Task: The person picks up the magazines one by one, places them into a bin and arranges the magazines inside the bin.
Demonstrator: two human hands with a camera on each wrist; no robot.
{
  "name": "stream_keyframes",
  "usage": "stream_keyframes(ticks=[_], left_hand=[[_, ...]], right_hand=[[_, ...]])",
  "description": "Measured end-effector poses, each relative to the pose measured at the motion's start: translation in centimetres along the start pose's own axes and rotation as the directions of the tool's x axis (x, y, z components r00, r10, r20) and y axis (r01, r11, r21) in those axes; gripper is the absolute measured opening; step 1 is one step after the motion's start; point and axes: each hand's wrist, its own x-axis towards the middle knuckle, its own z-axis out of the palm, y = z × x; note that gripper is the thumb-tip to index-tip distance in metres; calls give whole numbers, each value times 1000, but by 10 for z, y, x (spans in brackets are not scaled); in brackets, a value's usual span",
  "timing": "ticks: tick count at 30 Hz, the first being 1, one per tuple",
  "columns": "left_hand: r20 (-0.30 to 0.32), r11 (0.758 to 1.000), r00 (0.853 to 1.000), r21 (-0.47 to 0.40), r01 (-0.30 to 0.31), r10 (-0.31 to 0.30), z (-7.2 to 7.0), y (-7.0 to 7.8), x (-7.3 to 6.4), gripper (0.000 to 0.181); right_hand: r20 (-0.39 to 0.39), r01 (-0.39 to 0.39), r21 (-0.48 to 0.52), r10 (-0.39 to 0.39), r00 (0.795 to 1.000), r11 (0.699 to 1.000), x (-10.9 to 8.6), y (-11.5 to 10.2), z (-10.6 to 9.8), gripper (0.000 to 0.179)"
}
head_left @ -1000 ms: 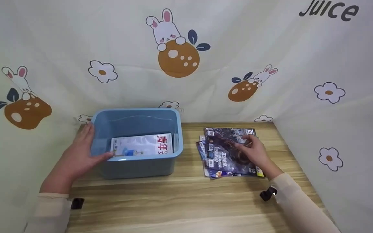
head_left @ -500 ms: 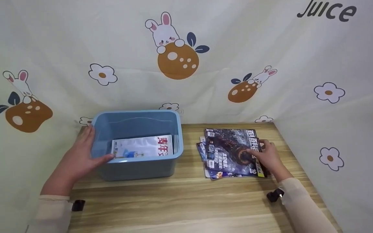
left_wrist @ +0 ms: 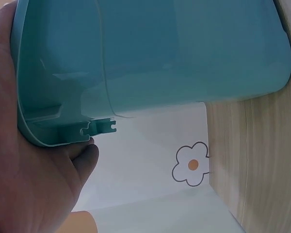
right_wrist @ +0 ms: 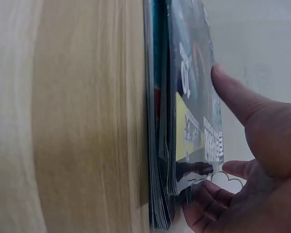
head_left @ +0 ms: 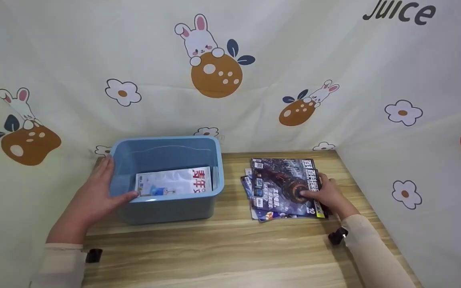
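A blue plastic bin point(head_left: 166, 211) stands at the left, with a white-covered magazine point(head_left: 176, 181) lying in it. My left hand point(head_left: 88, 196) grips its near left corner; the thumb lies over the front rim and the fingers over the left one. In the left wrist view the rim of the bin point(left_wrist: 155, 53) sits against the palm. To the right lies a small stack of magazines, a dark-covered magazine point(head_left: 276, 186) on top. My right hand point(head_left: 332, 197) pinches its right edge, thumb on the cover. The right wrist view shows the curled fingers point(right_wrist: 211, 199) at the edge.
Beneath the dark magazine, other magazines point(head_left: 248, 186) stick out at the left and front. Both bin and stack stand on a wood-grain table point(head_left: 222, 248). A pale printed curtain point(head_left: 154, 112) rises close behind and at both sides.
My right hand has moved from over the dark magazine's cover to its right edge and taken hold there. The left hand stays on the bin.
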Motion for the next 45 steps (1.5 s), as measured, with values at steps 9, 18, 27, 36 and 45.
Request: stream_keyframes(ticks=[9,18,27,36,45], left_hand=[[4,1000,1000,1,9,-9,-1,3,1,133],[-7,1000,1000,-11,17,-17,-5,4,0,134],[-11,1000,1000,-17,24,-24,-4,2,2,135],[-13,1000,1000,-8,22,-22,-5,0,1,134],[-2,1000,1000,-8,29,-29,-1,2,-2,134]], right_hand=[[27,-20,-26,20,999,999,5,0,-1,128],[48,-43,-12,43,998,999,11,-1,-5,119],[-16,5,-152,-7,1000,988,9,-11,-5,113],[-67,-11,-245,-5,998,970,4,-19,-4,115],[19,53,-5,-53,998,999,12,-1,-9,118]])
